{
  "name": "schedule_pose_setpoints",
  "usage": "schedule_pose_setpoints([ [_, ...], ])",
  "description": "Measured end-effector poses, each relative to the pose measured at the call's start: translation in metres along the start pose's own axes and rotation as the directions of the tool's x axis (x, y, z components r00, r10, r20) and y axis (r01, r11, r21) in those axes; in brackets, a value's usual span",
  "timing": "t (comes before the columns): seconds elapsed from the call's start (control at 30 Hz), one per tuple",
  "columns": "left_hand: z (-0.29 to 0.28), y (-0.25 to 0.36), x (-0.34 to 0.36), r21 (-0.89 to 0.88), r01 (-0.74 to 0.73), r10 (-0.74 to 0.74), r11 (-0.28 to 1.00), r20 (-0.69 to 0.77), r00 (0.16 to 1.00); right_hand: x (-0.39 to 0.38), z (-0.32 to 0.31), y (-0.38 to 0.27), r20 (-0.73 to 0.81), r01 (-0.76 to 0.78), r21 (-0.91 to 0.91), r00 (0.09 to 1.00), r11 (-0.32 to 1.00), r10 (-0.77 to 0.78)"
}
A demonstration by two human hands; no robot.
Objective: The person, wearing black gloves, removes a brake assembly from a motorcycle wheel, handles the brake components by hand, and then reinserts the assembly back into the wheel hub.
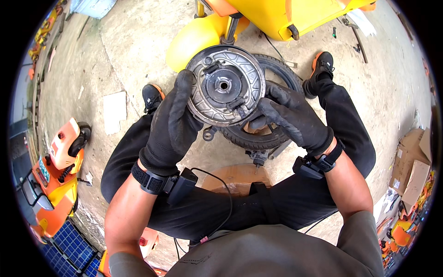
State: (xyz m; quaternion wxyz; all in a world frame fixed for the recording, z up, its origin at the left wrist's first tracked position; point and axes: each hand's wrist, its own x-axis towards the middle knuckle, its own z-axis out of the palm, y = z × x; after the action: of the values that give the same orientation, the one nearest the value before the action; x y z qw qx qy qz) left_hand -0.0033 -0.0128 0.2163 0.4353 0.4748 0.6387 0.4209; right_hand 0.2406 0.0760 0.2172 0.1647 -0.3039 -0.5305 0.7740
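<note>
Between my gloved hands is a round drum brake plate, its inner face turned up to me. Two curved brake shoes, two springs and a central hub hole show on it. My left hand grips the plate's left rim, thumb along the edge. At the right rim, the fingers of my right hand close on the plate. Below and behind it a spoked wheel with a black tyre lies on the floor, partly hidden by the plate and my right hand. A small lever with a ring end sticks out under the plate.
A yellow scooter body with a yellow front fender and fork stands ahead. A power tool with a thin bit lies near the wheel. Orange scooter parts are at left, a cardboard box at right.
</note>
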Motion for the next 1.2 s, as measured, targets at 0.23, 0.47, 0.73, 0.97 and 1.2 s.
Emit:
schedule_pose_setpoints([
  [0.23, -0.003, 0.002, -0.001, -0.003, -0.031, 0.031, 1.000, 0.019, 0.999, 0.000, 0.001, 0.004, 0.002, 0.010, 0.020, 1.000, 1.000, -0.010],
  [0.47, -0.003, 0.000, -0.002, -0.054, -0.055, 0.058, 0.997, 0.061, 0.996, -0.001, 0.001, 0.005, -0.004, -0.008, -0.038, 1.000, 0.999, 0.008],
  [0.73, 0.019, 0.037, -0.007, -0.284, 0.134, -0.107, 0.949, 0.108, 0.988, 0.005, -0.015, 0.024, -0.025, 0.143, 0.000, 0.989, 0.990, -0.143],
  [0.97, 0.008, 0.064, 0.009, -0.434, 0.408, -0.337, 0.803, 0.235, 0.912, 0.012, 0.000, -0.004, -0.088, 0.128, -0.091, 0.987, 0.988, -0.136],
  [1.2, -0.003, 0.032, 0.005, -0.635, 0.212, -0.030, 0.743, 0.285, 0.958, 0.011, -0.024, -0.002, -0.047, 0.187, 0.130, 0.982, 0.974, -0.182],
])
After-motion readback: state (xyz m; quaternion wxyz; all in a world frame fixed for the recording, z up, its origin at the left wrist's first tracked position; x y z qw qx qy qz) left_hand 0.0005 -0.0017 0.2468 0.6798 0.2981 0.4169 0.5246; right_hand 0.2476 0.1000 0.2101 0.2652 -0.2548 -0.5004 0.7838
